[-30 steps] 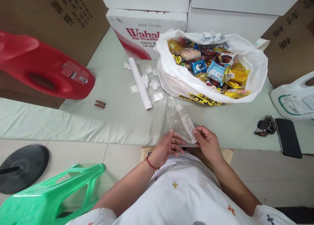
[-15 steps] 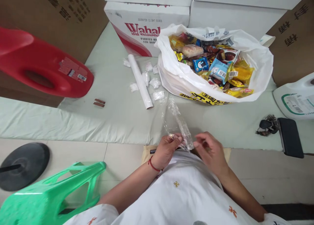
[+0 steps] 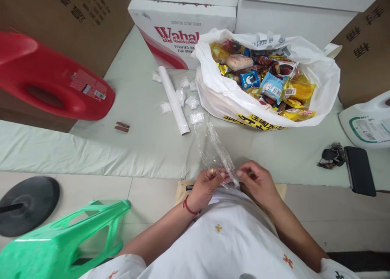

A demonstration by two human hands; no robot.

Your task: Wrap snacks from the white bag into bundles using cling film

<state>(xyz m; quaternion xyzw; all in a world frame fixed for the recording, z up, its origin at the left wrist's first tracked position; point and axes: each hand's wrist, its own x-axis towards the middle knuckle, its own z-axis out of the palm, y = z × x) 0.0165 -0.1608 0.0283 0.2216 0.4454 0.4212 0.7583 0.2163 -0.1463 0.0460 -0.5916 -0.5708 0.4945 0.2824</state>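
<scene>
The clear plastic (image 3: 224, 153) has slid left since a second ago. A white roll (image 3: 173, 100) lies by some little packets (image 3: 192, 102), then the left hand (image 3: 209, 185) pinches the plastic at the table's (image 3: 143, 145) front edge, and the right hand (image 3: 257, 182) curls just beside it; I can't tell if it's holding any

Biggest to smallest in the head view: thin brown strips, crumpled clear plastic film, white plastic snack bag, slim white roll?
1. White plastic snack bag
2. Crumpled clear plastic film, its see-through edges hard to trace
3. Slim white roll
4. Thin brown strips, together
</scene>
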